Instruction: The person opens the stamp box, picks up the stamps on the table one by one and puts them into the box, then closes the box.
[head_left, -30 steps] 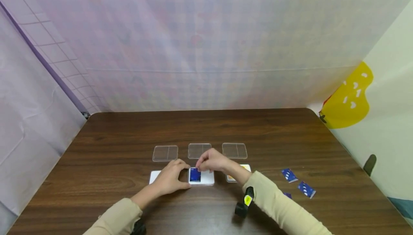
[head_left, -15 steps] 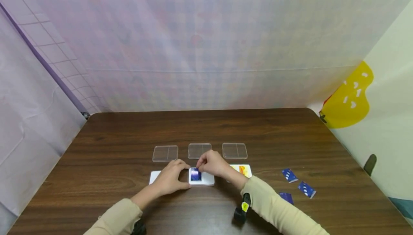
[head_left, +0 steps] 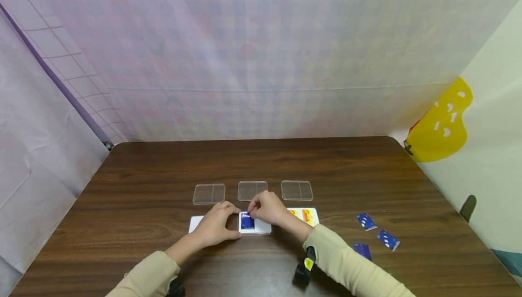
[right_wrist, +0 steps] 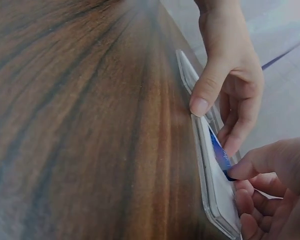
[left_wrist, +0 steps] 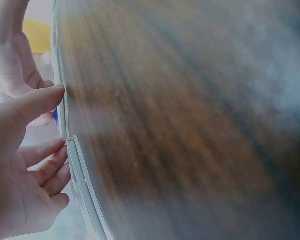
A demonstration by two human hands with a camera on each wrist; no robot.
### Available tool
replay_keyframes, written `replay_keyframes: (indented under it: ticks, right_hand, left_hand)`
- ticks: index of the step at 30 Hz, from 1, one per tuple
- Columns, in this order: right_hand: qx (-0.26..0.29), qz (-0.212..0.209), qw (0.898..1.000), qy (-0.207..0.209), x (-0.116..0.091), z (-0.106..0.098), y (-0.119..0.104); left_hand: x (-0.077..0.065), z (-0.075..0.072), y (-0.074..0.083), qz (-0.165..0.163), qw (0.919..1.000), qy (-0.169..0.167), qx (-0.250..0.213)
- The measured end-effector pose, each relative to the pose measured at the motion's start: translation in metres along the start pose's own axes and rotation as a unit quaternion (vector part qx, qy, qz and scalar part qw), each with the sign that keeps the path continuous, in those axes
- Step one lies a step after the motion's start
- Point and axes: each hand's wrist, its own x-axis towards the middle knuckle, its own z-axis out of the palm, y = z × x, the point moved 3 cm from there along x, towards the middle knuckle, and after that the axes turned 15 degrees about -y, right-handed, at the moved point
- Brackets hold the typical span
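My left hand grips the left end of the middle flat white case, thumb at the near edge and fingers at the far edge. On the left part of that case lies a small flat blue printed piece. My right hand reaches over from the right. In the right wrist view its thumb and finger pinch a corner of the blue piece. A second white case is partly covered by the left hand. Orange-and-yellow printed pieces lie on the right-hand white case.
Three clear lids stand in a row behind the cases: left, middle and right. Three loose blue printed pieces lie on the brown table to the right. A curtain hangs beyond the table's back edge.
My right wrist has shifted slightly left and down, showing more of the right-hand case and a loose blue piece. The pinched blue piece has changed its tilt slightly. The left hand stays put.
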Motion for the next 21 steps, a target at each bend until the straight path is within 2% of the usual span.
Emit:
replay_keyframes:
  ticks: [8,21]
  right_hand:
    - [-0.032,-0.011,0.999,0.019,-0.0021,0.0,-0.0007]
    - [-0.053,-0.031,0.998,0.012,-0.0036,-0.0011,-0.002]
  left_hand:
    - [0.0006,0.0006,-0.0008,0.001,1.0,0.001,0.007]
    - [0.0008,0.0013,-0.0016,0.001,1.0,0.003,0.006]
